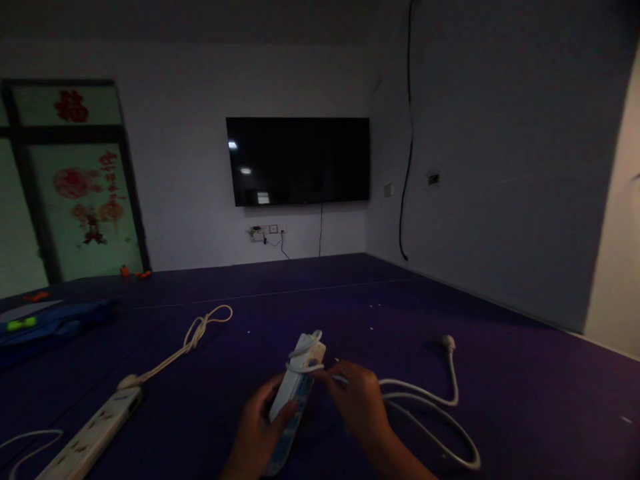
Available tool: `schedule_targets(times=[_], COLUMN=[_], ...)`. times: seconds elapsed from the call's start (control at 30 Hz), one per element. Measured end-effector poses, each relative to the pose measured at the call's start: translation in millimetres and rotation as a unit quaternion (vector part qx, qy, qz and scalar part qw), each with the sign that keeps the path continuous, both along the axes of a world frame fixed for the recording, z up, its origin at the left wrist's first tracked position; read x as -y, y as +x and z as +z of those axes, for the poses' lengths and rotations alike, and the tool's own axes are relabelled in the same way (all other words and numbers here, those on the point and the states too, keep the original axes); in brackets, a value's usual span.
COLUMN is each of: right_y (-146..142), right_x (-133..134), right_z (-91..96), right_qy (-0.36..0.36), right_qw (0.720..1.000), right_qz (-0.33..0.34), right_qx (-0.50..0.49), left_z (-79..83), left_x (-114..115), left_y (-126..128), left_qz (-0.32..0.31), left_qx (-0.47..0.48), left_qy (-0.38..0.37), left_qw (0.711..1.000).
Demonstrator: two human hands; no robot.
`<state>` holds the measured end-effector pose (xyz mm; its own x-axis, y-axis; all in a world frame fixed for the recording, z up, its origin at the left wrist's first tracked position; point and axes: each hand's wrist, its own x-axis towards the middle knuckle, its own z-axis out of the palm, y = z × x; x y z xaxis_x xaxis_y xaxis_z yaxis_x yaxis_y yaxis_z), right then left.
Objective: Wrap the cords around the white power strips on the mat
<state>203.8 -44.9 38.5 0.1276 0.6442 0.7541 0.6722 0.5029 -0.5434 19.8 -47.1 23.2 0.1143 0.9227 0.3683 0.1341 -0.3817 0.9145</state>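
Note:
My left hand is wrapped round a white power strip, held tilted up off the dark purple floor. Its white cable is looped round the strip's far end and trails off right in loose curves to a plug lying on the floor. My right hand pinches that cable just beside the strip, fingers closed on it.
A second white power strip lies at the lower left, its knotted cable running back across the floor. A blue object sits at far left. A wall-mounted TV, sockets below it and a hanging black cable are at the back.

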Motion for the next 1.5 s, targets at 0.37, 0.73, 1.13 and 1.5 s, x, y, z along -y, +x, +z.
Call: schedule_targets(times=[0.37, 0.73, 1.13, 1.5], right_y=[-1, -6, -18, -13], right_x=[1, 5, 9, 5], right_z=[1.1, 1.5, -11.1, -3.5], right_qy=[0.019, -0.031, -0.061, 0.118], right_qw=[0.999, 0.997, 0.956, 0.874], right_qz=[0.028, 0.064, 0.127, 0.113], right_qx=[-0.012, -0.006, 0.257, 0.459], left_z=[-24.9, -5.2, -7.9, -11.6], left_x=[-9, -4, -5, -12], left_y=[-1, 1, -5, -25], left_qz=[-0.185, 0.036, 0.195, 0.249], left_qx=[0.126, 0.038, -0.082, -0.381], left_qy=[-0.187, -0.004, -0.005, 0.240], left_qw=[0.957, 0.999, 0.977, 0.857])
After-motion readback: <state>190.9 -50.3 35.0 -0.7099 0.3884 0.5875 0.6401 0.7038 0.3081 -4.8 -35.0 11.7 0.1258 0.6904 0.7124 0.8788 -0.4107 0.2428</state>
